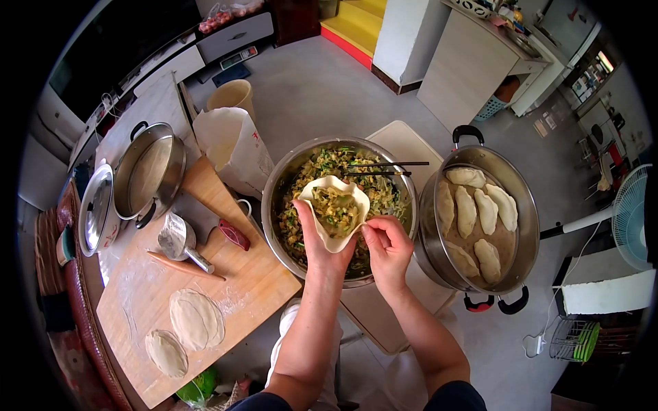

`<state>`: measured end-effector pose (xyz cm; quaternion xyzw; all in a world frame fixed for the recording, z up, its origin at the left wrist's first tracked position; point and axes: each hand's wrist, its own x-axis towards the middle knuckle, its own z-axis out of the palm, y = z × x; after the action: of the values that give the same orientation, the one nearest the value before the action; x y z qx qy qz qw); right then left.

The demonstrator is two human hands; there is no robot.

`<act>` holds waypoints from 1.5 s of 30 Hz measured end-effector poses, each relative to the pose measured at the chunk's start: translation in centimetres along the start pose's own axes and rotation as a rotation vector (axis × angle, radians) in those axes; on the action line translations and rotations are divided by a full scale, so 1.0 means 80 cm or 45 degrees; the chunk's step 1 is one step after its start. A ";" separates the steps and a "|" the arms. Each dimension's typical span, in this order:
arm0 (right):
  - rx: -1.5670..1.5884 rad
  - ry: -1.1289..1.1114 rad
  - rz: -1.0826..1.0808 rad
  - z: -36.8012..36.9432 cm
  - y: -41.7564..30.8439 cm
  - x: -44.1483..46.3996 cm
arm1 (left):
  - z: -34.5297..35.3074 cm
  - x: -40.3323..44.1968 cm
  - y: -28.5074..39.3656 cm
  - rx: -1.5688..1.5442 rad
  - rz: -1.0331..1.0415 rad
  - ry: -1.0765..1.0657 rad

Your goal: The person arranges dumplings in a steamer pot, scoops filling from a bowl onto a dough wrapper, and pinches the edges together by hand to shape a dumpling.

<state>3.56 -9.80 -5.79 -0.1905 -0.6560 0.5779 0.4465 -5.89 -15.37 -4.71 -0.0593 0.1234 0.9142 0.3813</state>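
Note:
My left hand [321,248] cups a round dough wrapper [334,241] from below, its fingers mostly hidden underneath. Chopped vegetable filling [336,207] lies in the hollow of the wrapper. At the wrapper's right edge, my right hand [388,248] pinches the rim between thumb and forefinger. Both hands are over a large metal bowl [271,236] of the same filling. A pair of dark chopsticks [394,164] rests across the bowl's far right side, tips in the filling.
Right of the bowl, a steamer pot [533,240] holds several shaped dumplings [488,209]. On the left, a wooden board [257,274] bears flattened dough rounds [197,319], a rolling pin [185,266] and a metal flour scoop [176,236]. Behind it are another steamer tier [177,168] and a flour bag [236,154].

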 end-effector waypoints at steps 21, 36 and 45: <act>-0.381 -0.145 -0.284 -0.004 -0.006 0.005 | 0.005 0.000 -0.006 0.139 0.185 -0.038; -0.328 -0.062 -0.212 -0.014 -0.013 0.012 | 0.008 -0.003 -0.014 0.178 0.123 -0.093; 0.247 0.038 0.296 -0.011 -0.002 0.007 | 0.014 -0.006 -0.017 0.215 0.156 -0.063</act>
<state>4.04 -8.86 -5.49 -0.2297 -0.5640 0.6835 0.4024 -4.61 -14.44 -3.77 0.0034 0.1938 0.9234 0.3314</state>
